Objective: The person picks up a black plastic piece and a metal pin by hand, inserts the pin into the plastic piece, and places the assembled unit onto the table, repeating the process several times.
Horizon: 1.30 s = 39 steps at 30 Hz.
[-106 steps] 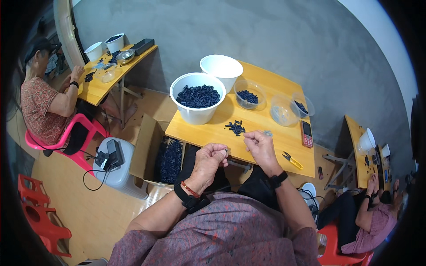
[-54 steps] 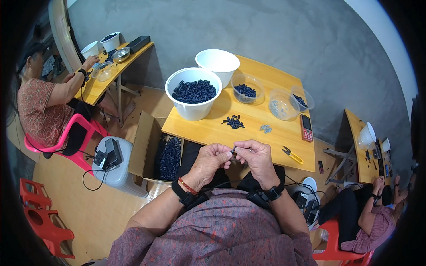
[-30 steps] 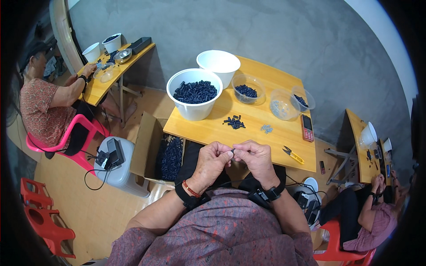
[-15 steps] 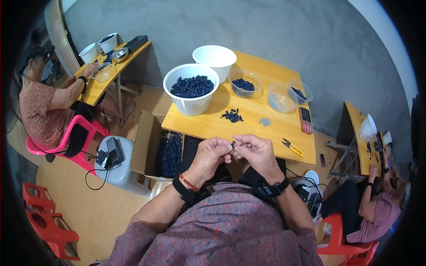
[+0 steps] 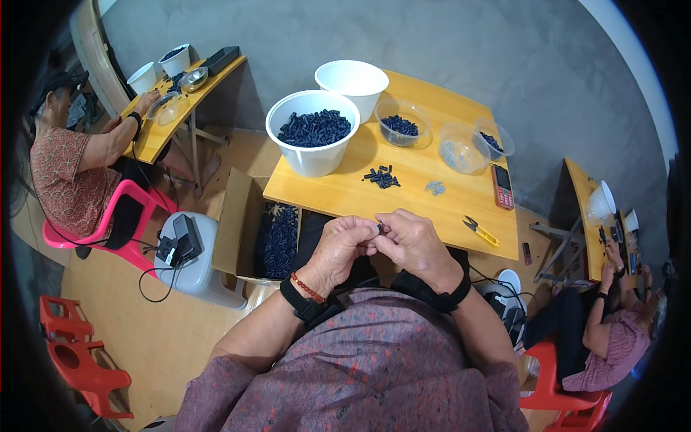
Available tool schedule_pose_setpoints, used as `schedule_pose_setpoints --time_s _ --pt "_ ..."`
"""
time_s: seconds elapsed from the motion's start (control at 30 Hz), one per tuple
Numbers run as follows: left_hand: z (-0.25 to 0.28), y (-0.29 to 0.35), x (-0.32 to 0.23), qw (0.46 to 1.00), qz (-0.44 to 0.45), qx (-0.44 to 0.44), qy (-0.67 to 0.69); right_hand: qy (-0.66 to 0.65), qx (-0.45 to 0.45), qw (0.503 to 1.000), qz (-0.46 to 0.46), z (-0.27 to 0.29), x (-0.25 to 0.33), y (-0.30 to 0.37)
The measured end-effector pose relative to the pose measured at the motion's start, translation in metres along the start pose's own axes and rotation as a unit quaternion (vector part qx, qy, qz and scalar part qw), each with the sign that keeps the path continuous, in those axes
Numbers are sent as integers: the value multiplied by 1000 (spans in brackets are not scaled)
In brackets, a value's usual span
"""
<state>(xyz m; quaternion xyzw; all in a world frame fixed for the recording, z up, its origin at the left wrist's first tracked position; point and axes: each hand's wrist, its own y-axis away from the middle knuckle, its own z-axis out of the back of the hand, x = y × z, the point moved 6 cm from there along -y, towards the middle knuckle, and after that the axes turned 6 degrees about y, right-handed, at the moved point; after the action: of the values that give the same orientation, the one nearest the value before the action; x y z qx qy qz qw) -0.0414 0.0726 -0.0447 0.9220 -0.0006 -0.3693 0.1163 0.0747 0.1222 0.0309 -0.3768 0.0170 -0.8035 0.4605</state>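
Observation:
Just off the table's near edge, my left hand (image 5: 337, 252) and my right hand (image 5: 419, 247) meet, fingertips pinched together. Between them is a small dark piece (image 5: 380, 226), mostly covered by the fingers; it resembles the black cylindrical parts on the table. Beyond the hands lies a loose pile of those black parts (image 5: 381, 177). To its right is a little heap of small grey-silver pieces (image 5: 435, 188). Yellow-handled thread snips (image 5: 481, 231) rest near the right front edge.
On the yellow table (image 5: 331, 194) stand a full white bucket (image 5: 314, 155), another white bucket (image 5: 354, 72), clear bowls (image 5: 461, 162) and a red phone (image 5: 502, 187). A carton of black parts (image 5: 277, 241) sits below, left. People work at tables left (image 5: 86, 158) and right (image 5: 612, 338).
My right hand has turned slightly, its fingers now more closed over the small piece. The view has shifted a little; the table things look otherwise the same.

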Motion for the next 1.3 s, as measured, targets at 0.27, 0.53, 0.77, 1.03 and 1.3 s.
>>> schedule_pose_setpoints --time_s 0.27,0.53,0.77,1.03,1.3 --pt "8 -3 2 999 17 -31 -37 22 8 1000 15 -6 -3 0" --pt "14 -2 -6 993 -83 -58 -57 67 -27 992 104 -16 6 -10" --pt "6 3 -23 980 -158 -87 -87 52 -15 996 75 -18 8 -13" --pt "86 10 -67 859 -354 -369 -7 65 -87 992 -69 9 -73 -24" --pt "128 15 -70 795 -283 -534 54 89 -110 989 -52 8 -85 -46"
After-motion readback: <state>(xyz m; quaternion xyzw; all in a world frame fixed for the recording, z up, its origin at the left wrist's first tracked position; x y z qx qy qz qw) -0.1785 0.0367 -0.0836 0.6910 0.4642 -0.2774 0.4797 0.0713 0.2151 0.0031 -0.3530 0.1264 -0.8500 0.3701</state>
